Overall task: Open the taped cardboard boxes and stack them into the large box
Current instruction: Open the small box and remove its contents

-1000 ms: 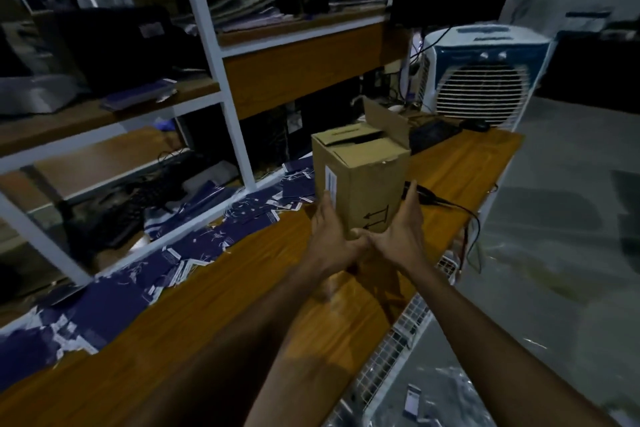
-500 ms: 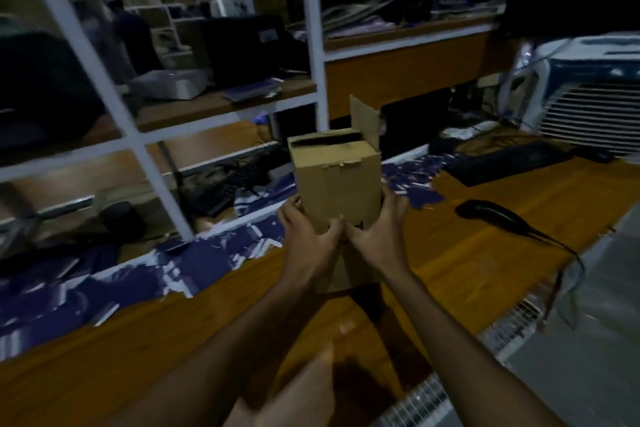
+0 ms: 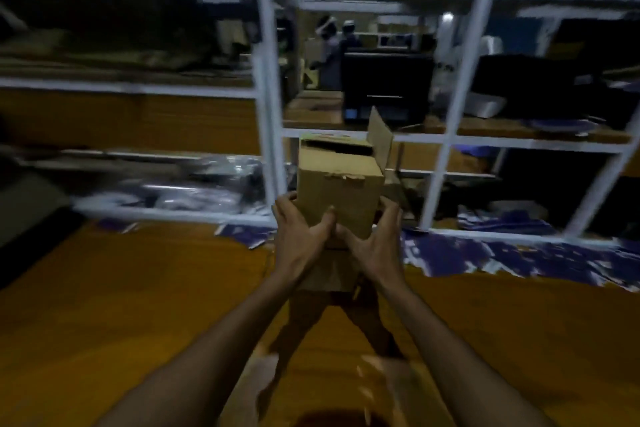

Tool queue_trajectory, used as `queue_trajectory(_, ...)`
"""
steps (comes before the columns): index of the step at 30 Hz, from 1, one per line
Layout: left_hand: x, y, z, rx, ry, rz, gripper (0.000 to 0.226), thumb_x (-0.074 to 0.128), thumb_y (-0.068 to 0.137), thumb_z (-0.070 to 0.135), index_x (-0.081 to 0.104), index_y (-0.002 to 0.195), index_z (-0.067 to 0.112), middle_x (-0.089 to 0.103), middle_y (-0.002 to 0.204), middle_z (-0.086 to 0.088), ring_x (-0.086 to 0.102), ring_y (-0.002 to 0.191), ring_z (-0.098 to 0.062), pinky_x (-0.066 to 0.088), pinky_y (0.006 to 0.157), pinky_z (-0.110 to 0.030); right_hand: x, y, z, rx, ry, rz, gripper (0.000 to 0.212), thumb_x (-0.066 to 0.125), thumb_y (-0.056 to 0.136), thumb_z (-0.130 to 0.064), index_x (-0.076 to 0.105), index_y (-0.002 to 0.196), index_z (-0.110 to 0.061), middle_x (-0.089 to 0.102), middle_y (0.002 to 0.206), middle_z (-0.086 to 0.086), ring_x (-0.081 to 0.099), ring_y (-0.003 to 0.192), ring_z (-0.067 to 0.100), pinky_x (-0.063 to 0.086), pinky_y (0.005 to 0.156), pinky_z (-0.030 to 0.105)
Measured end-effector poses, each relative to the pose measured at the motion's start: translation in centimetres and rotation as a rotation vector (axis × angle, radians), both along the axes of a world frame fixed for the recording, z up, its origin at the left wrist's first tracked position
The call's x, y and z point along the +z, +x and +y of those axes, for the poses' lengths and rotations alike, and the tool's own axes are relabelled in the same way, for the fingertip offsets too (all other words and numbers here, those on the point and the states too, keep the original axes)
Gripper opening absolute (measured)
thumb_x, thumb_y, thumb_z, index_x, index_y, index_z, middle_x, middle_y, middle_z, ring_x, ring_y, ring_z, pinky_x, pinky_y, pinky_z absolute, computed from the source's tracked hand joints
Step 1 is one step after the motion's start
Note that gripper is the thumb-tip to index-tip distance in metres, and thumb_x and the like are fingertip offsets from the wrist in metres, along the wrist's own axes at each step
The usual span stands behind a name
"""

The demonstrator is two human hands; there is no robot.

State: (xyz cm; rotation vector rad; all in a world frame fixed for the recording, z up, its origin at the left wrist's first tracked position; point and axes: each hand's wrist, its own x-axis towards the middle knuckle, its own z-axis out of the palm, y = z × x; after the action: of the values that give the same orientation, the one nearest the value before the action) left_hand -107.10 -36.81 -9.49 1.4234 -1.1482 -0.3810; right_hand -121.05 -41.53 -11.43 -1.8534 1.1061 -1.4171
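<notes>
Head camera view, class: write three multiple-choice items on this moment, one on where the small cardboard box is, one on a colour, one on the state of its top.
1. Where is the small cardboard box?
A. On a rack shelf
B. Between both hands, above the wooden table
C. On the floor

2. What colour is the shelving frame behind the box?
A. White
B. Red
C. Black

3. What state is the box top in?
A. Taped flat shut
B. Cut away entirely
C. Open, one flap standing up

Answers
1. B: the left hand and the right hand grip its lower sides, over the wooden table.
2. A: its bars look white against the dark shelves.
3. C: the flap rises at the back right beside a dark gap.
</notes>
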Motion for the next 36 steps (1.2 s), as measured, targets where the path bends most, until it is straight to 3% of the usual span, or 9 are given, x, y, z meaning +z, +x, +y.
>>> queue_trajectory(4, 0.3, 12.2, 4.9, 0.055, 0.055, 0.036, 0.070, 0.058, 0.072, 0.076, 0.030, 0.120, 0.032, 0.044, 0.127, -0.003, 0.056, 0.113, -0.020, 0.057, 0.090, -0.046, 0.3, 11.8, 3.9, 0.071, 0.030, 0.007, 0.083, 0.085, 0.073, -0.049, 0.032, 0.132, -0.024, 0.037, 0.132, -0.001, 0.047, 0.117, 0.009, 0.045, 0.077, 0.007)
queue_trajectory(9, 1.0, 22.2, 9.2, 0.062, 0.067, 0.082, 0.063, 0.060, 0.082, 0.070, 0.033, 0.119, 0.027, 0.048, 0.124, -0.004, 0.057, 0.105, -0.014, 0.057, 0.081, -0.038, 1.3, 21.6, 8.4, 0.149, 0.091, -0.055, 0.071, 0.067, 0.080, -0.067, 0.034, 0.128, -0.025, 0.044, 0.129, 0.000, 0.052, 0.106, -0.007, 0.048, 0.075, 0.005)
queue_trajectory(12, 1.7, 25.6, 10.9, 0.043, 0.084, 0.119, 0.067, 0.056, 0.081, 0.073, 0.036, 0.120, 0.022, 0.049, 0.120, -0.005, 0.057, 0.102, -0.013, 0.056, 0.075, -0.032, 1.5, 24.6, 9.7, 0.160, 0.127, -0.073, 0.066, 0.054, 0.078, -0.081, 0.040, 0.118, -0.031, 0.050, 0.122, 0.001, 0.056, 0.104, 0.002, 0.052, 0.080, 0.021)
queue_trajectory(19, 1.4, 30.0, 13.4, -0.049, 0.272, 0.251, 0.102, 0.046, 0.060, 0.099, 0.033, 0.124, 0.022, 0.055, 0.118, -0.006, 0.065, 0.103, -0.022, 0.062, 0.080, -0.049, 0.8, 28.0, 11.8, 0.099, 0.282, -0.013, 0.062, 0.045, 0.078, -0.087, 0.039, 0.110, -0.034, 0.052, 0.116, 0.004, 0.060, 0.103, 0.020, 0.059, 0.082, 0.048)
queue_trajectory(22, 1.0, 31.0, 14.0, -0.106, 0.349, 0.255, 0.094, 0.046, 0.072, 0.094, 0.028, 0.128, 0.020, 0.053, 0.122, -0.006, 0.063, 0.106, -0.020, 0.061, 0.084, -0.045, 0.4, 28.3, 12.6, 0.112, 0.314, 0.008, 0.047, 0.045, 0.079, -0.088, 0.038, 0.105, -0.048, 0.053, 0.116, 0.001, 0.060, 0.104, 0.021, 0.057, 0.086, 0.052)
queue_trajectory(25, 1.1, 31.7, 14.6, -0.156, 0.391, 0.260, 0.073, 0.042, 0.085, 0.076, 0.028, 0.129, 0.019, 0.054, 0.120, -0.004, 0.062, 0.104, -0.016, 0.057, 0.078, -0.033, 0.5, 28.4, 13.4, 0.128, 0.365, 0.027, 0.055, 0.044, 0.080, -0.084, 0.040, 0.109, -0.038, 0.052, 0.115, 0.001, 0.059, 0.102, 0.018, 0.054, 0.082, 0.040)
queue_trajectory(29, 0.5, 33.0, 15.4, -0.219, 0.411, 0.292, 0.067, 0.035, 0.088, 0.070, 0.031, 0.131, 0.019, 0.054, 0.118, 0.000, 0.060, 0.105, -0.013, 0.053, 0.082, -0.033, -0.2, 28.1, 13.6, 0.137, 0.337, 0.025, 0.065, 0.037, 0.077, -0.092, 0.042, 0.110, -0.036, 0.053, 0.113, -0.001, 0.059, 0.100, 0.015, 0.055, 0.088, 0.045)
queue_trajectory(33, 0.2, 33.0, 15.4, -0.154, 0.334, 0.293, 0.060, 0.033, 0.091, 0.068, 0.027, 0.130, 0.023, 0.052, 0.123, -0.004, 0.059, 0.107, -0.015, 0.050, 0.077, -0.028, 0.1, 27.6, 13.5, 0.095, 0.324, 0.011, 0.053, 0.035, 0.081, -0.088, 0.040, 0.116, -0.049, 0.052, 0.121, -0.008, 0.058, 0.111, 0.016, 0.055, 0.090, 0.049)
queue_trajectory(36, 0.8, 33.0, 14.3, -0.111, 0.249, 0.216, 0.070, 0.040, 0.093, 0.076, 0.022, 0.138, 0.026, 0.043, 0.138, -0.008, 0.052, 0.119, -0.018, 0.047, 0.088, -0.029, 1.3, 27.3, 13.3, 0.097, 0.344, 0.004, 0.077, 0.037, 0.080, -0.089, 0.037, 0.136, -0.036, 0.051, 0.128, -0.005, 0.058, 0.116, 0.018, 0.055, 0.092, 0.057)
